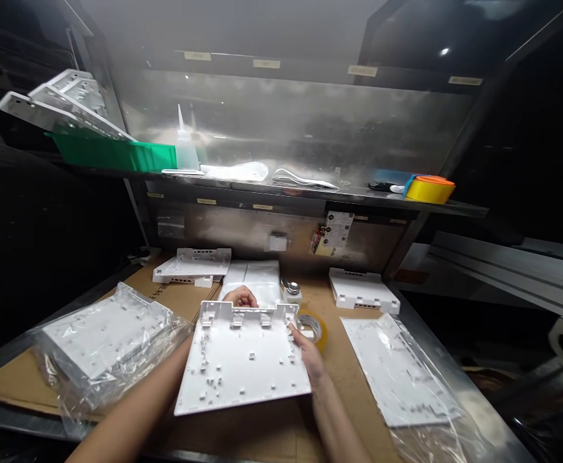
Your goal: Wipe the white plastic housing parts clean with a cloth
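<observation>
A white plastic panel [247, 360] with small clips and posts on its face is tilted up in front of me. My right hand [305, 344] grips its right edge, the thumb on the front face. Behind the top edge shows my left hand [241, 296], its fingers curled in; the panel hides part of it, and what it holds, if anything, I cannot make out. Just beyond that hand lies a stack of clear plastic bags [255, 273]. A roll of clear yellowish tape [317, 328] and a small bottle with a metal top [291, 290] are close to the right hand.
Bagged white panels lie left [107, 328] and right [397, 373] on the cardboard-covered bench [343, 399]. More white housings stand at back left [194, 265] and back right [363, 289]. The shelf above holds a green bin [117, 154], a squeeze bottle [186, 149] and a yellow roll [430, 190].
</observation>
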A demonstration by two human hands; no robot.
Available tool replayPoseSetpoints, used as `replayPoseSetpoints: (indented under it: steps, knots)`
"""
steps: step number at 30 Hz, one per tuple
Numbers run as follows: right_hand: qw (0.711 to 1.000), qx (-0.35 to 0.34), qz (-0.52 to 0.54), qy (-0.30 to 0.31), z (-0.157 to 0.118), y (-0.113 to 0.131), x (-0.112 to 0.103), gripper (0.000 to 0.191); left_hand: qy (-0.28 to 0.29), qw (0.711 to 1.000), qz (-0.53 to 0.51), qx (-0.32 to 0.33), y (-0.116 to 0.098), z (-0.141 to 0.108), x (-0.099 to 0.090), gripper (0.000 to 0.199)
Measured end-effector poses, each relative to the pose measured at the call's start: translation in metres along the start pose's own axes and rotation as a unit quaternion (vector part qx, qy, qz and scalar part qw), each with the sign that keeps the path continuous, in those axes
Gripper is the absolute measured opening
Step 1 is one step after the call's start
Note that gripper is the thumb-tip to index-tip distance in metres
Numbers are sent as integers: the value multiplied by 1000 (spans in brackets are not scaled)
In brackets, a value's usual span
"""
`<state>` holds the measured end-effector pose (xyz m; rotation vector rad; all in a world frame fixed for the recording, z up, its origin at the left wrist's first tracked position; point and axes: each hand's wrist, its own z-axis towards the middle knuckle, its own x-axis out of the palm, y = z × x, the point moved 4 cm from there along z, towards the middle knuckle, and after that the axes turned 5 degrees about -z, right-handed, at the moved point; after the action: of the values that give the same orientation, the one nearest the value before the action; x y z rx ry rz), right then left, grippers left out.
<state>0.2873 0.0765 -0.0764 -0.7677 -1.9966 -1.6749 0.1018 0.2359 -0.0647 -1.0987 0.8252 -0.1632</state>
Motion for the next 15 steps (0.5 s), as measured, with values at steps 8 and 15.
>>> replayPoseSetpoints:
  steps: [8, 15]
  knots:
    - [981, -90, 6, -170, -73, 11, -45, 75, -52, 989, 139, 24, -55, -6, 0, 25]
    - [765, -399, -371, -343, -151, -18, -43, 68, -50, 983, 156, 84, -99, 8, 28, 13]
